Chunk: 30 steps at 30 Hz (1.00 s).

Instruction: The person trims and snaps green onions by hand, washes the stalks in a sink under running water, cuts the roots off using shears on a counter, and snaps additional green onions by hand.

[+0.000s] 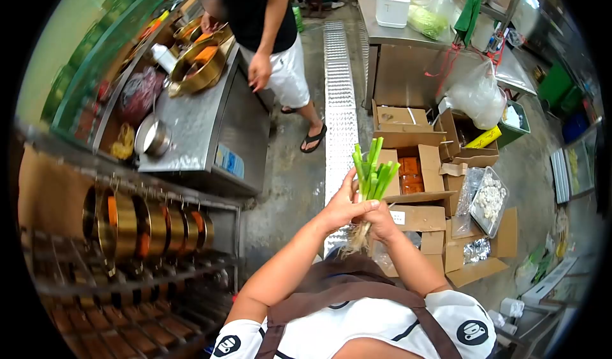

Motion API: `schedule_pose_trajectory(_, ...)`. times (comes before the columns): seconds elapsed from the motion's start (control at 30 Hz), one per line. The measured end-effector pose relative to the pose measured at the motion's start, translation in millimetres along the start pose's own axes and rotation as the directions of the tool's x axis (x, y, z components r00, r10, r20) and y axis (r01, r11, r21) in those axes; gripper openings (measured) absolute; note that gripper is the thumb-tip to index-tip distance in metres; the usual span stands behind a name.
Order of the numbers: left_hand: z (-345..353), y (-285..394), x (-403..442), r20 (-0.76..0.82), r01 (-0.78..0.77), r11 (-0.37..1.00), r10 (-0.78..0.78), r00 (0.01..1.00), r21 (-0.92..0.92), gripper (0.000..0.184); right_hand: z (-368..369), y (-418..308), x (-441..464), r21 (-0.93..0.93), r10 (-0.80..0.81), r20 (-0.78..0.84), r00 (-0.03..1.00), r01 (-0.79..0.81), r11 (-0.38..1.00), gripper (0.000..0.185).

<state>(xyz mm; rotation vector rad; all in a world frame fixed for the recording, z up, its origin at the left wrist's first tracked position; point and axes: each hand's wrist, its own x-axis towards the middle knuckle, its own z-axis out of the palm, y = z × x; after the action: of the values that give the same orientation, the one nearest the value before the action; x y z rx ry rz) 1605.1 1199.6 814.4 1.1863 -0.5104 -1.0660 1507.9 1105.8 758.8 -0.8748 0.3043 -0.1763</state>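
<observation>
Green onions (376, 173) were gathered in a small bunch between the two hands, just beyond the brown apron (344, 297), leaves pointing away from the body and stringy roots (358, 238) towards it. The left hand (341, 210) pinched the pale stalks, its thumb laid across them and its other fingers bent along the far side; the right hand (380, 222) cupped the bunch close by the roots, but its fingertips were hidden, so whether they pinched or merely supported could not be told. Should the thumb have slackened, single stalks could have slid free, since nothing visible tied them, and fallen to the floor (274, 215). Loose dirt, if the roots carried any, might have dropped too, and open cartons stood near: one held orange packs (411, 174), and beside the cartons lay a tray (473, 211) of white pieces (489, 194), uncovered. Farther off, a co-worker (290, 72) in sandals stood by a counter (185, 150) with a brass pot (201, 73); a step back into the walkway (340, 78) could have crowded the wearer, a bump jolting the bunch loose.
</observation>
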Motion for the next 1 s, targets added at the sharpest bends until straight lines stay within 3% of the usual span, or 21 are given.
schedule_pose_trajectory(0.1,-38,26,50,0.131,-0.062,0.995,0.072,0.989,-0.082,0.094,16,-44,52,0.014,-0.053,-0.013,0.999,0.053,0.998,0.018)
schedule_pose_trajectory(0.17,-69,45,85,0.168,-0.012,0.995,0.028,0.985,-0.099,0.090,10,-58,93,0.012,-0.068,-0.063,0.996,0.069,0.998,0.015)
schedule_pose_trajectory(0.3,-135,73,185,0.050,0.022,0.996,-0.018,0.999,-0.082,0.077,-18,-79,197,0.080,-0.152,-0.141,0.978,0.164,0.983,0.015)
schedule_pose_trajectory(0.37,-165,83,255,-0.035,0.008,1.000,-0.008,0.999,0.003,0.076,-44,-88,265,0.006,-0.147,-0.225,0.963,0.152,0.988,0.014)
schedule_pose_trajectory(0.4,-178,91,294,-0.031,-0.027,0.999,0.028,0.999,0.032,0.086,-60,-95,305,-0.042,-0.149,-0.246,0.958,0.143,0.989,0.015)
schedule_pose_trajectory(0.43,-185,101,333,-0.026,-0.053,0.998,0.054,0.998,0.036,0.086,-84,-96,349,-0.185,-0.178,-0.220,0.959,0.138,0.973,0.019)
schedule_pose_trajectory(0.5,-194,118,406,-0.068,0.030,0.992,-0.021,0.997,0.126,0.092,-71,-133,433,-0.664,-0.491,-0.298,0.818,0.192,0.722,0.027)
schedule_pose_trajectory(0.53,-199,122,446,-0.027,-0.011,0.987,0.016,1.000,0.162,0.093,-66,-146,471,-0.734,-0.505,-0.276,0.818,0.161,0.660,0.032)
schedule_pose_trajectory(0.57,-202,135,480,-0.126,-0.081,0.967,0.114,0.985,0.242,0.066,-62,-162,509,-0.794,-0.508,-0.261,0.821,0.117,0.596,0.037)
schedule_pose_trajectory(0.63,-231,154,550,-0.392,0.028,0.994,-0.068,0.917,-0.106,0.043,-48,-219,567,-0.937,-0.270,-0.241,0.932,-0.151,0.314,0.045)
schedule_pose_trajectory(0.67,-243,174,577,-0.400,-0.025,0.975,-0.067,0.914,-0.219,0.028,-47,-235,601,-0.938,-0.260,-0.244,0.934,-0.160,0.306,0.045)
schedule_pose_trajectory(0.73,-279,201,627,-0.312,-0.072,0.896,-0.076,0.947,-0.437,0.017,-41,-262,665,-0.994,-0.338,-0.077,0.938,-0.045,0.101,0.047)
schedule_pose_trajectory(0.77,-295,222,648,-0.309,-0.125,0.845,-0.049,0.950,-0.520,0.012,-40,-278,697,-0.999,-0.257,-0.033,0.966,-0.024,0.039,0.052)
schedule_pose_trajectory(0.83,-342,259,703,-0.432,-0.317,0.679,0.001,0.902,-0.662,0.006,-26,-330,745,-0.958,-0.162,0.050,0.986,0.093,0.273,0.061)
schedule_pose_trajectory(0.9,-400,293,756,-0.490,-0.434,0.524,0.036,0.871,-0.733,0.006,-28,-364,806,-0.927,-0.286,0.047,0.957,0.149,0.345,0.075)
schedule_pose_trajectory(0.97,-464,314,806,-0.438,-0.458,0.458,0.156,0.885,-0.762,0.007,-59,-382,882,-0.919,-0.629,-0.091,0.772,0.177,0.351,0.071)
schedule_pose_trajectory(1.0,-492,324,830,-0.512,-0.503,0.499,0.130,0.849,-0.706,0.008,-93,-386,922,-0.870,-0.670,-0.293,0.682,0.100,0.482,0.066)
